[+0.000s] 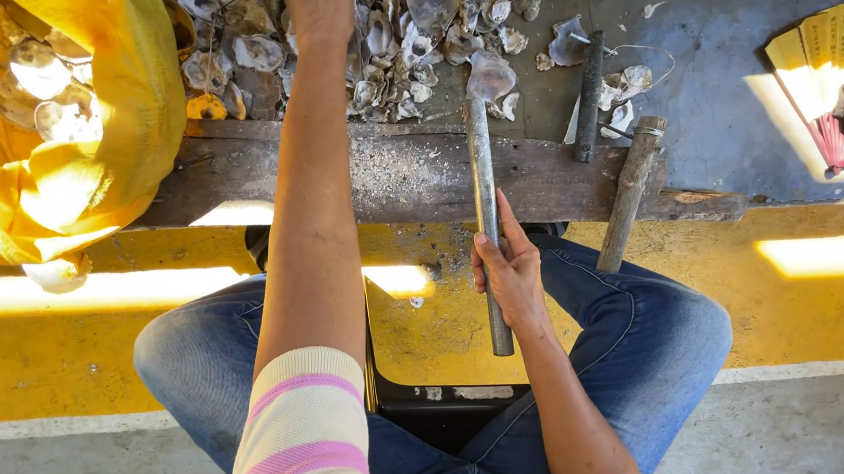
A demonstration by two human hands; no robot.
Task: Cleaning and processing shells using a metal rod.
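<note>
Sack (120, 100) of yellow cloth, shells inside, far left | plank (407, 173) crosses before my knees | shell heap (386, 29): left hand (318, 4) reaches in, fingers cut off by frame, grip unclear | right hand (510, 270) clenched round metal rod (486, 202), tip touching one shell (490, 76) | risk: rod may glance off it, sending sharp chips flying.

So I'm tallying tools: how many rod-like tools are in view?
3: a metal bar in the right hand, a dark rod lying on the plank, and a wooden handle leaning off its edge.
</note>
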